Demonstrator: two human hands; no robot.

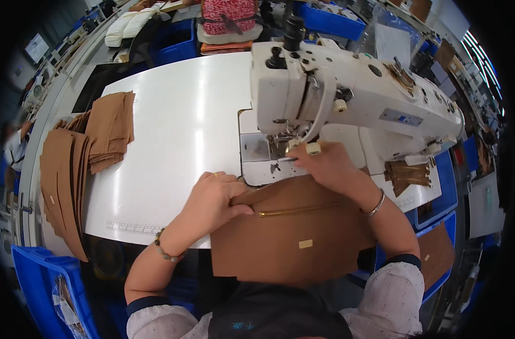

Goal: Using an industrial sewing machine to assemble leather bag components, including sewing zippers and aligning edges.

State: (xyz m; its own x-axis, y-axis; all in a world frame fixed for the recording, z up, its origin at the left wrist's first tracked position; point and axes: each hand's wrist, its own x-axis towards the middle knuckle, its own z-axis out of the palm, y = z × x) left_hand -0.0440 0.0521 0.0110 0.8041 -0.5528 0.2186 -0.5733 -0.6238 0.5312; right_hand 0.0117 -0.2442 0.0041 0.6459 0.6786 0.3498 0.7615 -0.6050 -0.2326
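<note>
Closest, at the bottom centre of the frame, is a dark apron, and just above it a broad brown flat panel with a brass-toned zipper and a small cream rectangular tag, lying at the centre and overhanging the table's front edge. That overhang could drag the panel askew if the grip loosens. The left hand pinches its upper left edge, thumb and fingers narrow; the raised fold there could pucker if fed unevenly. The right hand has its fingers drawn in close beside the metal presser-foot area; whether they grip anything I cannot tell. Should the white industrial sewing machine, upper right, run now, those fingertips could be caught. On the glossy white table, a leaning brown stack at far left might slide if knocked.
</note>
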